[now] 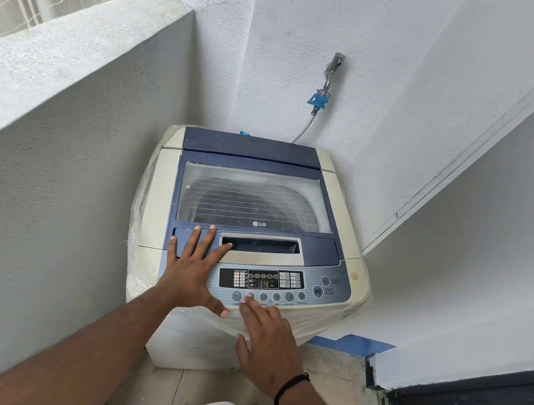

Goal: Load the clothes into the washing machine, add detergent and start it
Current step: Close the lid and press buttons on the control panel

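A cream and blue top-loading washing machine (163, 193) stands in the corner with its glass lid (252, 200) closed; dark laundry shows dimly through the glass. The control panel (281, 286) is lit and its display reads 14. My left hand (192, 265) lies flat with spread fingers on the lid's front left edge, beside the lid handle recess (261, 244). My right hand (267, 339) reaches to the panel, its index fingertip pressing a round button in the bottom row. The other fingers are loosely bent and hold nothing.
A low grey wall (66, 96) runs close along the machine's left side. On the white wall behind, a tap with a blue connector (319, 101) feeds a hose down to the machine. A dark window frame (457, 401) juts in at the lower right. The tiled floor (162, 384) lies below.
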`<state>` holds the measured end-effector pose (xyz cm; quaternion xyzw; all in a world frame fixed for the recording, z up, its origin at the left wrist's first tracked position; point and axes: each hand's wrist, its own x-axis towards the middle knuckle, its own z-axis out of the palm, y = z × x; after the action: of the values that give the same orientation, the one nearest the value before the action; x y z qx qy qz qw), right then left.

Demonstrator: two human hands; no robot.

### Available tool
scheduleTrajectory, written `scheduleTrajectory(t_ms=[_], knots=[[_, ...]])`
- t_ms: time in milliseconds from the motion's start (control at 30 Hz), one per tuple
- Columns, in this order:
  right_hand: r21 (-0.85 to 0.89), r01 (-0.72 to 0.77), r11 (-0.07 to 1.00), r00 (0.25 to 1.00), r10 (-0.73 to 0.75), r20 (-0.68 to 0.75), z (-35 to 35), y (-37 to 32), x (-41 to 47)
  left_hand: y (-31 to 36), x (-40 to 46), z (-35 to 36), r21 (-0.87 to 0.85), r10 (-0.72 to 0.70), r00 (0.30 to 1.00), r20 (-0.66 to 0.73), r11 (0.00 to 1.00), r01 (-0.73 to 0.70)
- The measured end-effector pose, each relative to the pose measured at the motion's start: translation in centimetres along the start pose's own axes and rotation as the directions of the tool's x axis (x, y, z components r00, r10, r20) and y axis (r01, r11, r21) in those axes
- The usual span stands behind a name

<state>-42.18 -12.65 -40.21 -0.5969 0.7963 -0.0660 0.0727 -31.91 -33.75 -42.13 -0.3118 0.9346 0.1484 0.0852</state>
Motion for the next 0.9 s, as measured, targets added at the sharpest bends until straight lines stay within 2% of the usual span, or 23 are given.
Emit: scheduleTrajectory(t_ms=[200,533,900], knots=[[-0.044,-0.042,0.998,0.989,0.048,0.139,0.7,0.4,0.2,0.0,0.1,0.1,0.006,-0.003,1.0,-0.007,1.0,0.003],[-0.112,-0.059,0.992,0.973,0.082,0.218,1.3,0.8,1.2,-0.2,0.3,0.4,0.007,0.0,0.999,-0.036,1.0,0.0],[0.034,-0.052,0.998,0.983,0.045,0.176,0.1,2.6,1.1,-0.1,-0.1,1.3,-0.068,-0.025,0.999,-0.047,0.997,0.022]])
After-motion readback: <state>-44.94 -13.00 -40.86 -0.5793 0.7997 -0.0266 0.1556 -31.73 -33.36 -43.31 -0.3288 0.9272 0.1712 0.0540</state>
